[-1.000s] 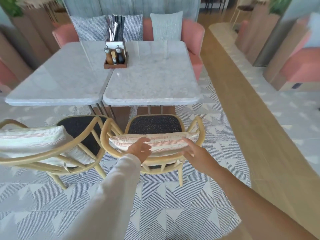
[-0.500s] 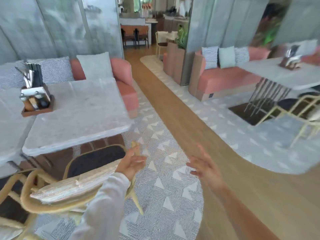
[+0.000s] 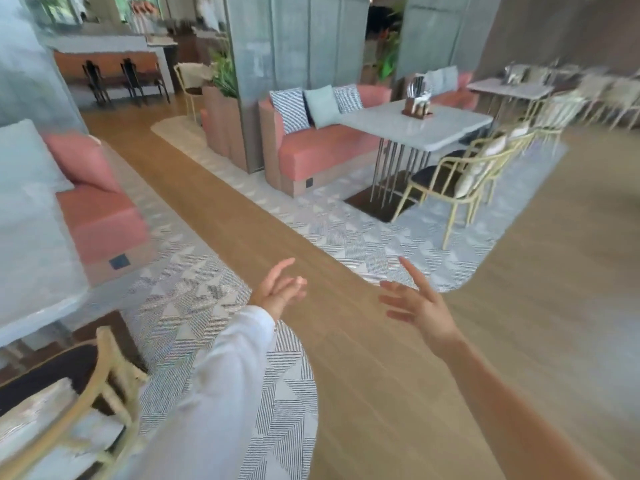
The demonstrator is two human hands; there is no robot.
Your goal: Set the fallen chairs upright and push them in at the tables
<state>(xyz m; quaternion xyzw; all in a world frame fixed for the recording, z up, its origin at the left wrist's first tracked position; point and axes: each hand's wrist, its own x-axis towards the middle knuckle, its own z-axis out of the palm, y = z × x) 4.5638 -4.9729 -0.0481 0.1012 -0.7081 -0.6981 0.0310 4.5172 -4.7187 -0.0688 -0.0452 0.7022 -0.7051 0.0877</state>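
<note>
Hands spread, empty: left hand [image 3: 278, 289], right hand [image 3: 417, 304] over bare wood aisle [image 3: 363, 358]; rattan chair [image 3: 100, 386] at lower-left edge, seemingly upright, blurred.

The near chair [image 3: 86, 403] at lower left is cut off by the left and bottom edges, and its seat cushion is smeared by motion blur. The near counter [image 3: 31, 258] runs off the left edge. At far right, the chairs [image 3: 609, 95] and their counter [image 3: 509, 86] are too blurred to tell upright from fallen.
</note>
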